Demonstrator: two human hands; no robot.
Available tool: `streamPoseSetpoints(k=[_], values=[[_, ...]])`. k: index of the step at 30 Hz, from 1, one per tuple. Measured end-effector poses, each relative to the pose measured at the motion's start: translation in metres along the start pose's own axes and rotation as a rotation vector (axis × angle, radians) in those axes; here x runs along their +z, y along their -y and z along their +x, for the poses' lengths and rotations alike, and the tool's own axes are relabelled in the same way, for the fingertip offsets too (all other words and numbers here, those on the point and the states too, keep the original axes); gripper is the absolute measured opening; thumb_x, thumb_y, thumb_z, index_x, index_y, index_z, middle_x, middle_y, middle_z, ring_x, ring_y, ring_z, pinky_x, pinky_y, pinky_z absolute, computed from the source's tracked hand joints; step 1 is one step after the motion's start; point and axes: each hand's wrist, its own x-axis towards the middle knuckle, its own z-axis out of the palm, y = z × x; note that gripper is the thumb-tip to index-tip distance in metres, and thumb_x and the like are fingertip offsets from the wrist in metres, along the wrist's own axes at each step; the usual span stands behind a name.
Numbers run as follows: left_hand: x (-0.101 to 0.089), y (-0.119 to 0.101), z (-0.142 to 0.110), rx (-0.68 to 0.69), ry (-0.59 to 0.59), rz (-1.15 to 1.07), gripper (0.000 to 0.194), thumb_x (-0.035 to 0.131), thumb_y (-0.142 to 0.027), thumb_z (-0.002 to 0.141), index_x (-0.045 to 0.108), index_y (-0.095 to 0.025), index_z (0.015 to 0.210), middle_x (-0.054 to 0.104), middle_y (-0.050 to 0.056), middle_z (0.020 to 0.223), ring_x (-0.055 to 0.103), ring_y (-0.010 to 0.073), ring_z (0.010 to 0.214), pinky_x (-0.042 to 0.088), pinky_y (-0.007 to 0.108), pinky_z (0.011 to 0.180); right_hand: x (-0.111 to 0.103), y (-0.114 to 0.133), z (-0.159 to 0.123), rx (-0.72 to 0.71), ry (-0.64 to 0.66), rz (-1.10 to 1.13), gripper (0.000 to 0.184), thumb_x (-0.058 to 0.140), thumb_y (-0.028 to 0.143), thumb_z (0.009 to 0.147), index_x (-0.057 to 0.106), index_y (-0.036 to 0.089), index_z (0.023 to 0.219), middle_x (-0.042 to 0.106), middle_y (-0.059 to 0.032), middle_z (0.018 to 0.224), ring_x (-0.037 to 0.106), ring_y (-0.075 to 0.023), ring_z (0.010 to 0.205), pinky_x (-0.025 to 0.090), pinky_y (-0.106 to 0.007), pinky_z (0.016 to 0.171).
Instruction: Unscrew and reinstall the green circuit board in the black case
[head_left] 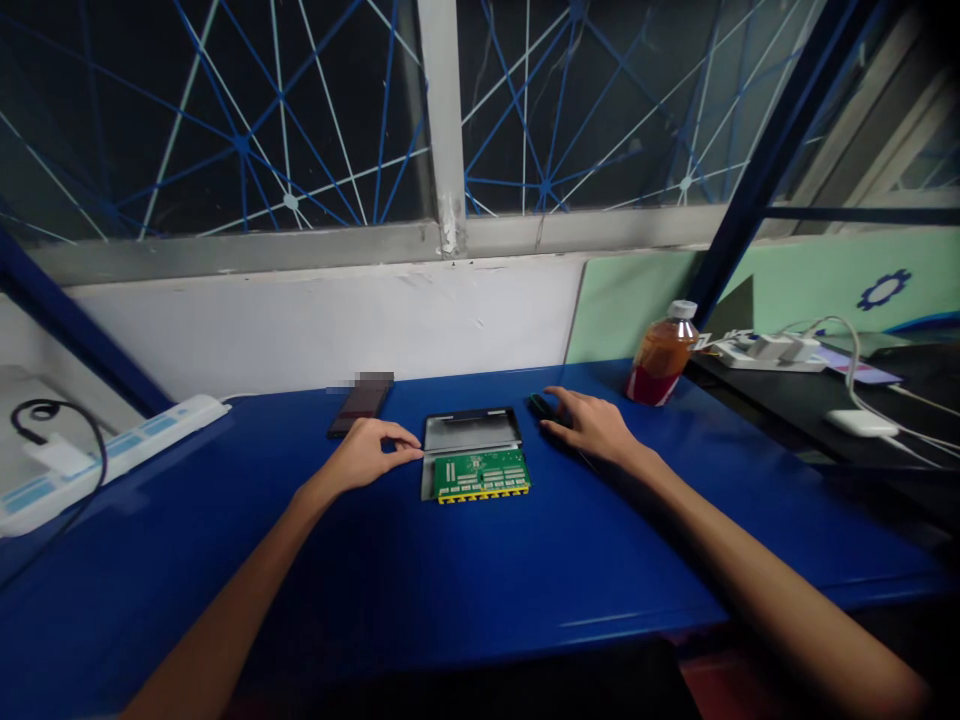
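Note:
A shallow grey case (471,430) lies on the blue table, with a green circuit board (482,470) over its near part. Yellow connectors (484,495) line the board's near edge. My left hand (373,452) is at the case's left side, thumb and index fingertip closed in at its edge. To the right of the case, my right hand (589,422) hovers low with thumb and index finger apart. Between them is a slim dark tool (537,404) with a green tint; its exact kind is unclear, and the hand hides part of it.
A dark phone-like slab (361,402) lies behind my left hand. A white power strip (120,455) runs along the left side. At the back right stands a bottle of reddish drink (661,358). Chargers and white cables (862,424) sit on the black surface (780,410) beyond.

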Motion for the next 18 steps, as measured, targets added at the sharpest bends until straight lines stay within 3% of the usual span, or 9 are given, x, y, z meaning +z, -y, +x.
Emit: streamPoseSetpoints(k=[4,11,15,18], values=[[0.002,0.002,0.000,0.014,0.014,0.013,0.024,0.065,-0.040,0.078,0.075,-0.019,0.081,0.073,0.006,0.080,0.065,0.0180,0.072,0.048,0.029,0.070,-0.005,-0.001,-0.001,0.006,-0.024,-0.006,0.048,0.052,0.043,0.086,0.048,0.022,0.129,0.069,-0.0079,0.098,0.065,-0.0235,0.082,0.042,-0.030,0.059],[0.004,0.003,0.001,0.039,0.020,0.025,0.024,0.061,-0.039,0.080,0.075,-0.019,0.080,0.073,0.005,0.081,0.065,0.0174,0.073,0.047,0.028,0.071,-0.020,0.016,-0.007,-0.025,-0.204,0.074,0.043,0.056,0.041,0.086,0.053,0.022,0.124,0.064,-0.0092,0.106,0.061,-0.0242,0.092,0.047,-0.031,0.067],[0.005,0.001,0.000,0.039,0.014,0.021,0.023,0.061,-0.038,0.080,0.074,-0.019,0.080,0.073,0.006,0.079,0.064,0.0177,0.072,0.047,0.028,0.070,-0.026,0.034,-0.011,-0.149,-0.151,0.143,0.029,0.057,0.042,0.086,0.063,0.021,0.104,0.065,-0.0078,0.100,0.060,-0.0224,0.090,0.046,-0.032,0.072],[0.004,-0.001,0.000,0.043,0.011,0.020,0.023,0.060,-0.038,0.080,0.074,-0.019,0.080,0.072,0.006,0.078,0.064,0.0174,0.070,0.046,0.028,0.069,-0.027,0.043,-0.014,-0.215,-0.038,0.169,0.031,0.060,0.050,0.082,0.066,0.021,0.092,0.067,-0.0063,0.092,0.061,-0.0216,0.085,0.044,-0.032,0.070]])
